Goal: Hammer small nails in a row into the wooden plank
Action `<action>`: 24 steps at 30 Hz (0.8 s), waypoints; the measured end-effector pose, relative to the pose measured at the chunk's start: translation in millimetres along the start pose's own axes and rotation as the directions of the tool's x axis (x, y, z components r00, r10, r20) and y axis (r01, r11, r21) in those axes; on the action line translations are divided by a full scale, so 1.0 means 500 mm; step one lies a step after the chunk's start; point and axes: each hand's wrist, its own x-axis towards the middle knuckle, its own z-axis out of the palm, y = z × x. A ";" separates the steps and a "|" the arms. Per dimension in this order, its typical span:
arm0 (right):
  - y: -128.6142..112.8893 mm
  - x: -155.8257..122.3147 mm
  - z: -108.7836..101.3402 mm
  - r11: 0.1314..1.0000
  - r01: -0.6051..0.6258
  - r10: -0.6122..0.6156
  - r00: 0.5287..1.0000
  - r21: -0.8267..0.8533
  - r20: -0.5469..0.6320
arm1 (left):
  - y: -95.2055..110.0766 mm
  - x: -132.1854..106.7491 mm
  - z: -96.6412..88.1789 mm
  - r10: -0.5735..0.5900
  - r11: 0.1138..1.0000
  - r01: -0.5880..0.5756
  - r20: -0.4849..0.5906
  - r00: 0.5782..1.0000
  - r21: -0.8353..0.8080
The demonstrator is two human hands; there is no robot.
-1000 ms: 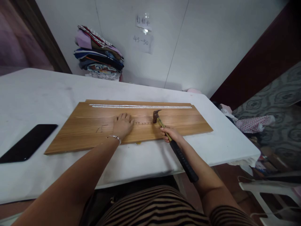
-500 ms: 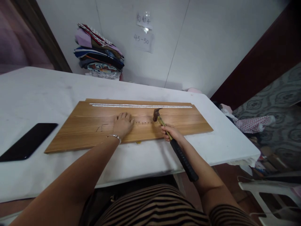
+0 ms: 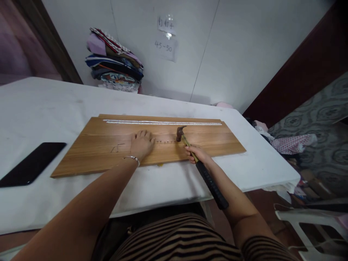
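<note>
The left hand (image 3: 143, 143) lies palm down on the board (image 3: 81, 152), fingers slightly spread, while the right hand (image 3: 200, 154) wraps its fingers round the hammer (image 3: 208, 178), its head at the board's middle, whether touching or just above I cannot tell. Along the board's middle, between hand and hammer head, a row of nails (image 3: 164, 142) is already set, seemingly not yet flush; any hidden ones cannot be counted. Behind the board's left part, clear plastic (image 3: 119, 87) seems to wrap the bottom of a clothes pile (image 3: 115, 59).
</note>
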 end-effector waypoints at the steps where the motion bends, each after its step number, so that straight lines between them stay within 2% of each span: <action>1: 0.000 0.000 0.000 1.000 0.000 0.000 1.000 0.001 0.003 | 0.000 0.000 -0.001 0.001 1.000 -0.001 0.000 1.000 0.003; 8: -0.004 -0.003 0.001 0.999 0.033 -0.033 0.999 0.007 0.027 | 0.003 -0.001 -0.007 0.000 1.000 0.000 0.005 1.000 -0.004; 24: -0.003 -0.002 0.011 1.000 0.016 -0.016 1.000 -0.001 0.025 | 0.005 -0.004 -0.010 -0.007 1.000 0.007 0.014 1.000 0.007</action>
